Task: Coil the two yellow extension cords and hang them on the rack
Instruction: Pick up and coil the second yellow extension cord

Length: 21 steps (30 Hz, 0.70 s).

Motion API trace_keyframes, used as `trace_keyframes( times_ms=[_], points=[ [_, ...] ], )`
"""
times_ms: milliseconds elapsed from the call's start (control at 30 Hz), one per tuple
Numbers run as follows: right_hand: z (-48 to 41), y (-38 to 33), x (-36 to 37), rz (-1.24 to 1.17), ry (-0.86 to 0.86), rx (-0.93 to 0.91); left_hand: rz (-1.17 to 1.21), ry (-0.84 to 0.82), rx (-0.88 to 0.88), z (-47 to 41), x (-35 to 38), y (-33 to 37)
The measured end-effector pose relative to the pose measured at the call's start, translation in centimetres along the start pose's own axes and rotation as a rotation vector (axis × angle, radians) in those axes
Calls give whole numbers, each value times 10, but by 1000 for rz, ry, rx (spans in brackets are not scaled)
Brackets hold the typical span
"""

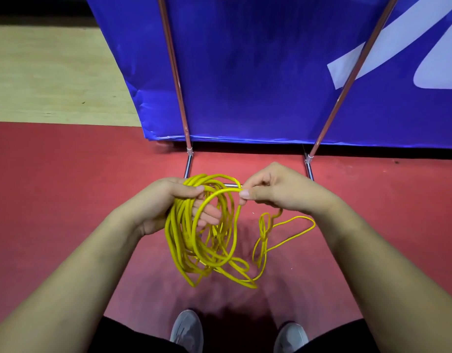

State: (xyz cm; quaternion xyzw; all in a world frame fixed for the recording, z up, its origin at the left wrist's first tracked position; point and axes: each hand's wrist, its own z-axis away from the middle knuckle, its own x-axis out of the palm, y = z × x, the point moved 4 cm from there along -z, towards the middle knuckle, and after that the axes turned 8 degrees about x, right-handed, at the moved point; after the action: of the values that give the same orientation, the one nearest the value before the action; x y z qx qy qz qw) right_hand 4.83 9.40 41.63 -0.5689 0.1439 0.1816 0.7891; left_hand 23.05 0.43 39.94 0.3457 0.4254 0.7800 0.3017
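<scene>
Yellow cord (194,233) loops hang bunched in my left hand (166,202) at frame centre; my right hand (273,189) pinches the next loop beside it. Loose tail trails on the red floor (67,187). Coiling is midway, I judge; next, lay this loop into the bundle.

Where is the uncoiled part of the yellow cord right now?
Head view: the slack lies on the red floor right of centre, below the right hand, beside the coil held in the left hand.
</scene>
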Motion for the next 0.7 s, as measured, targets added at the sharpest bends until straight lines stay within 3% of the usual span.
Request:
trace_keyframes(
  times_ms=[133, 233, 433, 600, 700],
  points=[
    [-3, -10, 17, 131, -42, -45, 7, -108, -1, 0, 16, -7],
    [-11, -11, 30, 124, 0, -87, 8, -90, 71, -4, 17, -4],
    [-19, 63, 17, 160, -43, 52, 133, -27, 109, -1, -9, 8],
    [-20, 62, 6, -252, 102, 33, 25, 30, -12, 3, -16, 3],
    [-15, 37, -6, -269, 114, -14, 88, -22, -78, 5, -19, -2]
  ],
)
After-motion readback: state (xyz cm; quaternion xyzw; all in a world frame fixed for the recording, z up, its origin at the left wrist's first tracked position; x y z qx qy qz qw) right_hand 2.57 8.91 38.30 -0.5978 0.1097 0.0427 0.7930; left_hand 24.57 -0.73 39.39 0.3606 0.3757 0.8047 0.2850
